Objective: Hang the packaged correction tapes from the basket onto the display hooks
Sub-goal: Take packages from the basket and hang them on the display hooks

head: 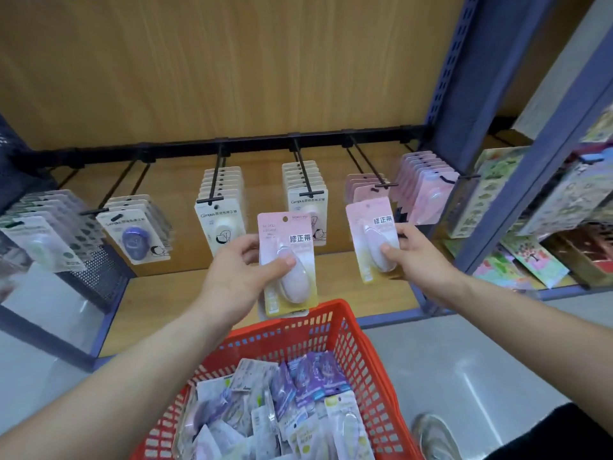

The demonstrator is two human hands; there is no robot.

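While the right grip pinches a pink carded correction tape just below the black wire hook, its hanging hole may miss the tip. The left grip, holding a second pink pack, cannot help steady it.

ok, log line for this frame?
left hand: holds left pink pack | right hand: holds right pink pack below hook, not hung | basket: loose packs inside

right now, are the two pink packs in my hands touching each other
Apart. The head view shows a clear gap between the left hand's pack and the right hand's pack, with a hanging white pack visible through it.
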